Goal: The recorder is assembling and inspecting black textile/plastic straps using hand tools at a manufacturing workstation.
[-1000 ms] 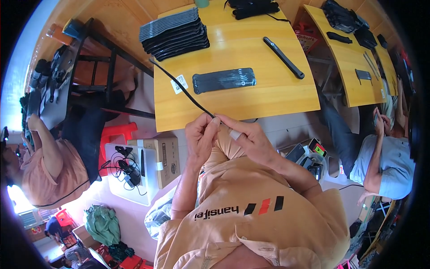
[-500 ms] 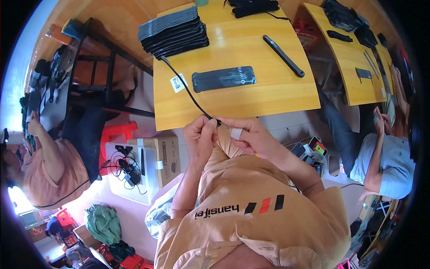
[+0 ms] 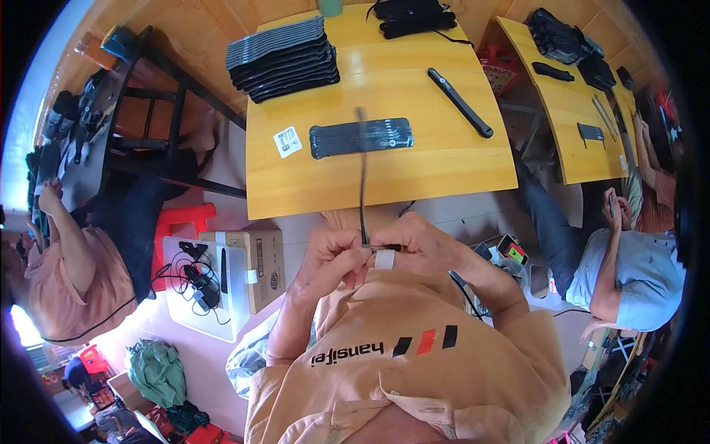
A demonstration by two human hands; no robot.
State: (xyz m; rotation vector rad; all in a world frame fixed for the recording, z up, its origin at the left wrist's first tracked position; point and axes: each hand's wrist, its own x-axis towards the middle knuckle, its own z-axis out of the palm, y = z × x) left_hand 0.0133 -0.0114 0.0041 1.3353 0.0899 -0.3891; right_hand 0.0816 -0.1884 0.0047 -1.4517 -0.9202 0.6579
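A thin black cable [image 3: 362, 185] is gripped in front of my chest, just off the table's near edge. One length rises from my hands, its thicker, blurred tip reaching over a flat black packet [image 3: 329, 140] on the table. My left hand [image 3: 333, 259] is closed, its fingertips pinching the cable. Against it, my right hand [image 3: 418, 248], with white tape round one finger, is closed on the cable too. The exact grip is partly hidden by the fingers. A black cable end [image 3: 458, 280] shows beside my right forearm; whether it is the same cable I cannot tell.
On the yellow table [image 3: 296, 189] are a stack of black packets [image 3: 285, 63], a white label [image 3: 287, 141], a long black strip-shaped tool [image 3: 460, 102] and black bundles [image 3: 414, 18]. A box of cables [image 3: 200, 288] stands at left. People sit on both sides.
The cable's free length has swung from the upper left to nearly straight up. Both hands have come lower, closer to my chest, and nearer together.
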